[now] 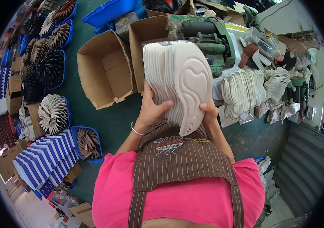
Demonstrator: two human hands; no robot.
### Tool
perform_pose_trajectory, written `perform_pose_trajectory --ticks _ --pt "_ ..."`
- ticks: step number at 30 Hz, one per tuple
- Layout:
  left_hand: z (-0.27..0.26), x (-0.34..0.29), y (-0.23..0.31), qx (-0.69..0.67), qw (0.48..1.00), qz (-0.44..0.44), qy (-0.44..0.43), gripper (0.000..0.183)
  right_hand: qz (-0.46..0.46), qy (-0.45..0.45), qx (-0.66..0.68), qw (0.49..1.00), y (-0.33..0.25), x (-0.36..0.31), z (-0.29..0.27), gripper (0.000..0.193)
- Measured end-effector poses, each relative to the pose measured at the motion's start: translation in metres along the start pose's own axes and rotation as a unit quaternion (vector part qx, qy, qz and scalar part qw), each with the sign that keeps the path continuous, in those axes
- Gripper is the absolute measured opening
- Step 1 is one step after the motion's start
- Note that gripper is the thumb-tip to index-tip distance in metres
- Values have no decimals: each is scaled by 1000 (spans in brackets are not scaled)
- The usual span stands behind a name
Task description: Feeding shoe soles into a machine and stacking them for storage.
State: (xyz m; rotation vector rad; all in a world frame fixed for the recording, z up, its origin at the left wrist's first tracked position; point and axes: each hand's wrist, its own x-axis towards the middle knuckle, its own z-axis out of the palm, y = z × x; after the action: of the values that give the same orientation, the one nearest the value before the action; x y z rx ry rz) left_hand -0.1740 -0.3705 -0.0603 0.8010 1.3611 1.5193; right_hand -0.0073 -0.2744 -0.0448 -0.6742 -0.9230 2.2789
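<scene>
Your left hand (149,107) and right hand (209,113) grasped the cream insole stack (195,79) between them, heels toward your pinstriped apron (184,167)

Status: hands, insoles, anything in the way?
Left fingers, right fingers gripping cream insole stack. Open cardboard box to its left. Nothing visibly blocking.

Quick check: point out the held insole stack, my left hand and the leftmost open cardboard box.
Insole stack (195,81): head view, on the front insole's face.
Left hand (151,109): head view, below the thumb.
Cardboard box (113,74): head view, bare inside.
</scene>
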Motion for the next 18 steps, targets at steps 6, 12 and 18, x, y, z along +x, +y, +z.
perform_pose_trajectory --ticks 6,12,18 --pt "-27 -2 -13 19 996 42 77 133 -101 -2 -308 946 8 10 47 75" --pt "-32 -3 -31 101 979 88 152 131 -159 23 -509 846 8 14 88 98" --pt "-41 -4 -30 -45 988 84 124 144 -64 18 -367 928 19 20 67 78"
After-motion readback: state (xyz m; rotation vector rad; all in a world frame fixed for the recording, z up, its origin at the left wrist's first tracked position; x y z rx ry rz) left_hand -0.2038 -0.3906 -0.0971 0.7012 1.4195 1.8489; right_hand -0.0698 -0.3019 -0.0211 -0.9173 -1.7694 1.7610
